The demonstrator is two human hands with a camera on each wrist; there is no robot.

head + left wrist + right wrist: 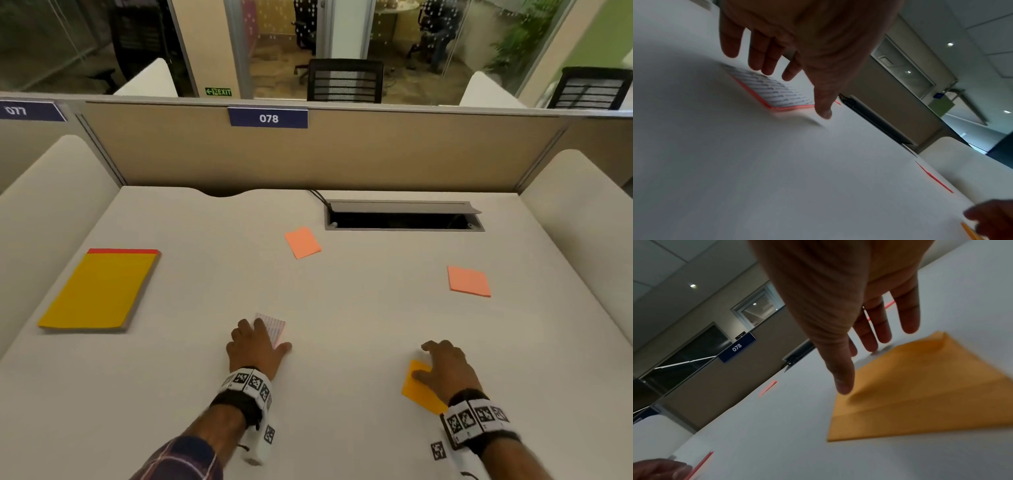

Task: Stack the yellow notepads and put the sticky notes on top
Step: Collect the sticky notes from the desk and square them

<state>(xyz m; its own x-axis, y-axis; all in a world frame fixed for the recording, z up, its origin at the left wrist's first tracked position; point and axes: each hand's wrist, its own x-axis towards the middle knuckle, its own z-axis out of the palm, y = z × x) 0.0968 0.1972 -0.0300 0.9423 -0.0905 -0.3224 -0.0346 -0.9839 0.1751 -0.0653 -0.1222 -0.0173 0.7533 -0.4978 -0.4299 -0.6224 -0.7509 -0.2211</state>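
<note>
Two hands spread, left hand (797, 40) over printed-faced sticky pad (768, 91)

Both forearms reached forward, palms turned down, a marker-printed band strapped around each wrist. The left hand (255, 346) lay low with its fingers (760, 53) straight and slightly spread, the thumb stretched out to the side. The right hand (448, 368) hung the same way, fingers (908, 311) extended and loosely parted, thumb angled downward. A plaid sleeve covered the left forearm.
</note>
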